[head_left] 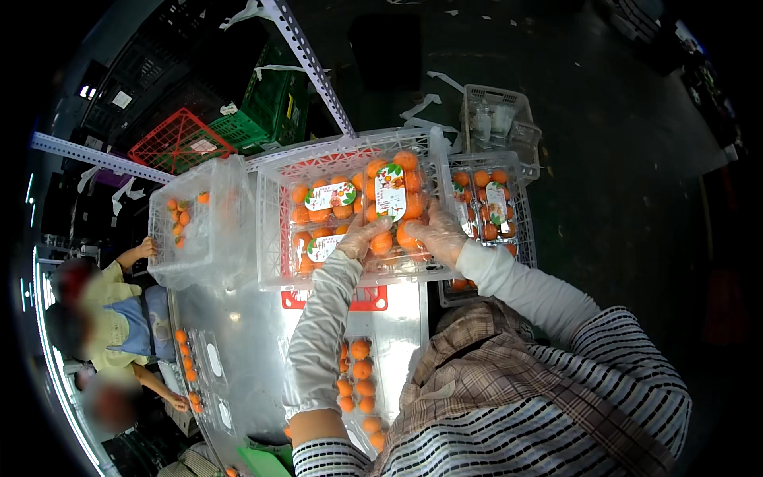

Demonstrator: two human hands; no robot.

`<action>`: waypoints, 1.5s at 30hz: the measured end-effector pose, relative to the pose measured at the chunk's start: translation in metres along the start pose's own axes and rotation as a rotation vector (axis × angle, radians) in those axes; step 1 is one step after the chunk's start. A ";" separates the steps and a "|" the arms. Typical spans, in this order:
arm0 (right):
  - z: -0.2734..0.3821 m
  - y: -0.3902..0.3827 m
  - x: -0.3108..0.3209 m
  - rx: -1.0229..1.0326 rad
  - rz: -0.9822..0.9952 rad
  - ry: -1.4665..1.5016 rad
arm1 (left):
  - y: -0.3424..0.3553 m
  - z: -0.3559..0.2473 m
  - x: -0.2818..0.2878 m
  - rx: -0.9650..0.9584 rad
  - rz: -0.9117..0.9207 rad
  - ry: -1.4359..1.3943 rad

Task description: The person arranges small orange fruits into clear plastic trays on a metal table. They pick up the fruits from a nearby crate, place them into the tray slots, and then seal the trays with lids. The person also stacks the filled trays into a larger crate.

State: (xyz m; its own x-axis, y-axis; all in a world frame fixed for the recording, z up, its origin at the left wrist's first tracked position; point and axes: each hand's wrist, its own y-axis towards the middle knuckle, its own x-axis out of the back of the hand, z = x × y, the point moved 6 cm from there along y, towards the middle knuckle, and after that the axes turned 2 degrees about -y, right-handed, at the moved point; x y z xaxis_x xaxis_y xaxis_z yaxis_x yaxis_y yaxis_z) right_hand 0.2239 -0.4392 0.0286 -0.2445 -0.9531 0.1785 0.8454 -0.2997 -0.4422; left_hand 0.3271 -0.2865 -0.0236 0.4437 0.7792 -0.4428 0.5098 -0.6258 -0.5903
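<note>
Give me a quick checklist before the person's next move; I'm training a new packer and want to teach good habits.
1. Both hands on the pack: ok. The left hand and right hand hold the near part of the orange pack.
2. Hands covered: ok, clear gloves on both.
3. Label in place: ok, the white label faces up.
4. Pack over the crate: ok, above the right part of the clear crate, beside other labelled packs.
5. Lid fully shut: cannot tell, clear plastic and hands hide the edges.
6. Pack resting on the crate's floor: cannot tell from this view.
</note>
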 end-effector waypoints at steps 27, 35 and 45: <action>-0.052 -0.025 0.029 0.419 -0.077 -0.189 | 0.030 0.016 -0.032 -0.502 -0.362 0.741; -0.034 -0.035 0.042 0.186 0.101 0.084 | -0.030 -0.007 -0.035 -0.425 -0.584 0.850; 0.023 -0.142 0.001 1.225 0.086 -0.802 | -0.390 0.195 0.118 -0.615 -1.357 -0.403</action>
State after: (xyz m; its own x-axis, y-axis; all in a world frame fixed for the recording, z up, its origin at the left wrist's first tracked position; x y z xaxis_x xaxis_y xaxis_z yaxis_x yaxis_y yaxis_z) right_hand 0.1146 -0.3969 0.1115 -0.1958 -0.5642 0.8021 0.8096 0.3685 0.4568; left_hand 0.0367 0.0570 0.0229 -0.7591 0.6504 -0.0277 0.6119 0.6984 -0.3713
